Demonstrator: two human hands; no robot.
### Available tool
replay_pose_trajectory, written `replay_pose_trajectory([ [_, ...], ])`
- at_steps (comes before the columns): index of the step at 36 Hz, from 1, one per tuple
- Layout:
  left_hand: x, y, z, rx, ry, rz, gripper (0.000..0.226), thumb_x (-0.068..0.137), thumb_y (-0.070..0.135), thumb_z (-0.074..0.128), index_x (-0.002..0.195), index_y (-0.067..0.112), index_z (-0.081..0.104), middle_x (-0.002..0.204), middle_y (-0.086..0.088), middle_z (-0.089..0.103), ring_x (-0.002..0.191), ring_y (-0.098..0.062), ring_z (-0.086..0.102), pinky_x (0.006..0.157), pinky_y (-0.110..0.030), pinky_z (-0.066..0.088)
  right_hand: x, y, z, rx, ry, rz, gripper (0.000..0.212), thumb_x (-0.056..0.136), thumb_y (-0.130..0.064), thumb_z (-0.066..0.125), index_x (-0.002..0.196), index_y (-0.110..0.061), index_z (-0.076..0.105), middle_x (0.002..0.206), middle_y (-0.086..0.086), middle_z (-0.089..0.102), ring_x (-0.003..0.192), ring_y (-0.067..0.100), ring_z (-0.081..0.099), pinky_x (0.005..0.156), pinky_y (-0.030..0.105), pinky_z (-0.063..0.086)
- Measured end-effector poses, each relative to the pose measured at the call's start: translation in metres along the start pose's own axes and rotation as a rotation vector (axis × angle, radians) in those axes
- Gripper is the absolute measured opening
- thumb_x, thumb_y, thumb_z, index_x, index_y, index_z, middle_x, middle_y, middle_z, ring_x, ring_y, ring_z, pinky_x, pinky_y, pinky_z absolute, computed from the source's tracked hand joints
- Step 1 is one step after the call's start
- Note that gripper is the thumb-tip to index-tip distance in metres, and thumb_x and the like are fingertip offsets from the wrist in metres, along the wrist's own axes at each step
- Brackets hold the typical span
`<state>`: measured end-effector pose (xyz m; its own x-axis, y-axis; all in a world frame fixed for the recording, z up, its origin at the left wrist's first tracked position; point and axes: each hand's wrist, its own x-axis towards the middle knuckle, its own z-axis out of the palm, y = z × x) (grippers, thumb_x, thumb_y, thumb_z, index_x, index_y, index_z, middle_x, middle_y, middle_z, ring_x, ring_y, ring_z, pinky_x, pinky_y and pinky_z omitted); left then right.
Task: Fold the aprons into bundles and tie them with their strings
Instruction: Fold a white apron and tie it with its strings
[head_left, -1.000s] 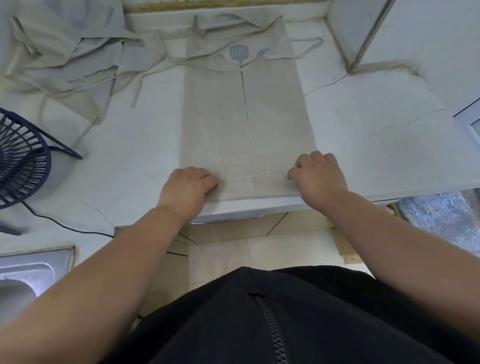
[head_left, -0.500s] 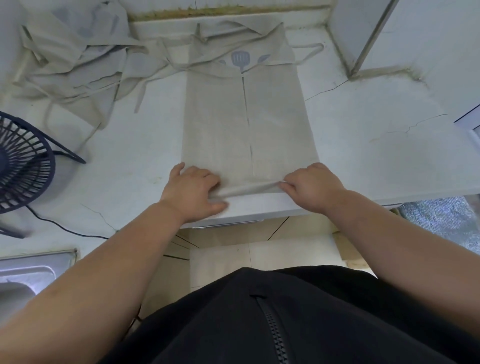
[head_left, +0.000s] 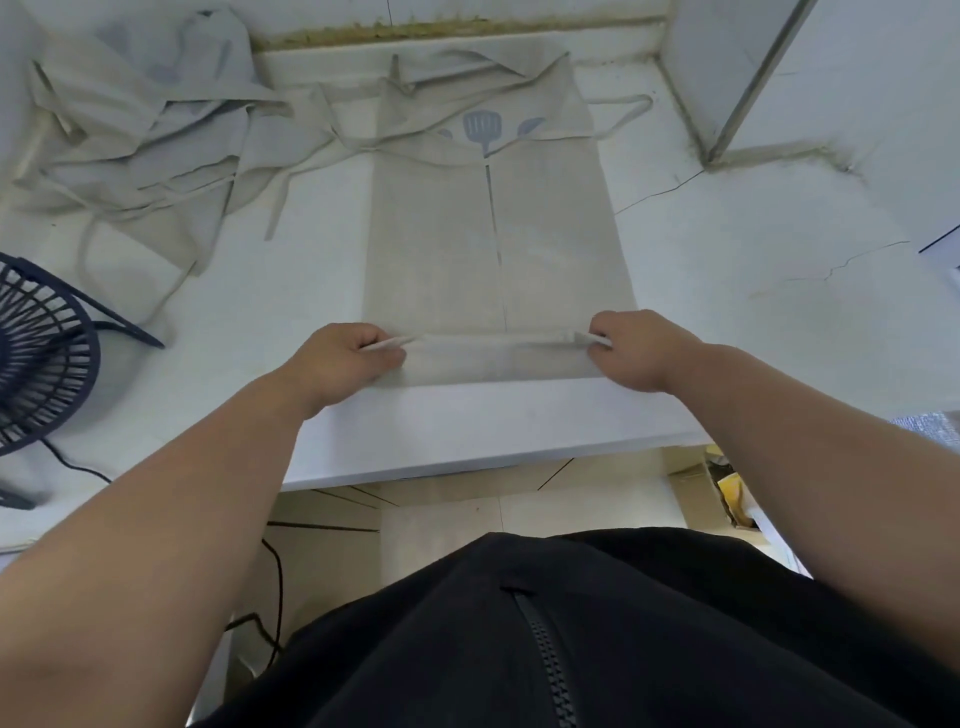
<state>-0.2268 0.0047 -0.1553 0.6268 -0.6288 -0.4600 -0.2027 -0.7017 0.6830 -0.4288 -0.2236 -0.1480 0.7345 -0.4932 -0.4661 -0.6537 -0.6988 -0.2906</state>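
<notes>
An apron (head_left: 493, 249) lies flat on the white worktop (head_left: 753, 322) as a long strip running away from the person, its two long sides turned in to meet along a dark centre line. Its near end is turned up and over into a narrow fold (head_left: 498, 345) that spans the strip's width, set back a little from the worktop's front edge. The left grip (head_left: 343, 364) is clenched on the left end of that fold, fingers curled over the cloth with a pale edge showing between them. The right grip (head_left: 639, 353) pinches the right end in the same way, knuckles up. The thumbs are mostly hidden, so how deep either hold goes is hard to say. At the strip's far end sits a blue-grey spatula print (head_left: 482, 130), partly covered by the cloth turned in on either side. The strings (head_left: 623, 111) loop out to the right there and trail off to the left. At the far left a crumpled pile (head_left: 145, 145) of more aprons lies against the wall, its own ties straggling toward a dark wire-grilled fan (head_left: 36, 353) at the left edge. A black cable (head_left: 67, 465) runs from under the fan. Thin cracks (head_left: 654, 195) cross the worktop to the right of the strip. The person's black zipped top (head_left: 519, 649) fills the bottom of the view.
</notes>
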Motion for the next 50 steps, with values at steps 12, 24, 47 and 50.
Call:
replay_pose_trajectory([
  [12, 0.013, -0.007, 0.022, 0.38, 0.359, -0.056, 0.035, 0.09, 0.047, 0.058, 0.09, 0.014, 0.046, 0.079, -0.002, 0.053, 0.084, -0.029, 0.054, 0.061, -0.032, 0.037, 0.006, 0.004, 0.003, 0.357, 0.205, 0.348, 0.039, 0.086, -0.005, 0.049, 0.125, -0.01, 0.049, 0.124, 0.011, 0.053, 0.101, 0.026, 0.051, 0.078, 0.03, 0.042],
  [24, 0.018, -0.022, 0.035, 0.891, 0.372, 0.666, 0.043, 0.055, -0.015, 0.063, 0.09, 0.009, 0.072, 0.082, -0.008, 0.069, 0.062, -0.029, 0.064, 0.084, -0.035, 0.038, -0.001, -0.013, 0.023, -0.535, 0.188, -0.013, 0.039, 0.082, -0.005, 0.043, 0.117, -0.019, 0.054, 0.113, 0.003, 0.05, 0.108, 0.025, 0.044, 0.094, 0.035, 0.028],
  [47, 0.048, 0.007, -0.016, 0.05, 0.061, 0.125, 0.012, 0.088, 0.02, 0.066, 0.098, 0.015, 0.069, 0.093, -0.002, 0.066, 0.085, -0.017, 0.058, 0.07, -0.025, 0.04, 0.03, 0.001, -0.013, 0.002, 0.057, 0.052, 0.011, 0.088, -0.018, 0.046, 0.096, -0.016, 0.052, 0.085, 0.002, 0.055, 0.081, 0.025, 0.05, 0.066, 0.031, 0.041],
  [50, 0.051, 0.001, -0.014, -0.101, 0.115, 0.037, 0.009, 0.088, 0.022, 0.066, 0.093, 0.014, 0.067, 0.078, 0.002, 0.061, 0.072, -0.014, 0.054, 0.062, -0.022, 0.04, 0.041, 0.009, -0.016, 0.084, 0.082, 0.079, 0.007, 0.092, -0.017, 0.043, 0.092, -0.014, 0.05, 0.082, 0.003, 0.051, 0.08, 0.026, 0.049, 0.064, 0.031, 0.038],
])
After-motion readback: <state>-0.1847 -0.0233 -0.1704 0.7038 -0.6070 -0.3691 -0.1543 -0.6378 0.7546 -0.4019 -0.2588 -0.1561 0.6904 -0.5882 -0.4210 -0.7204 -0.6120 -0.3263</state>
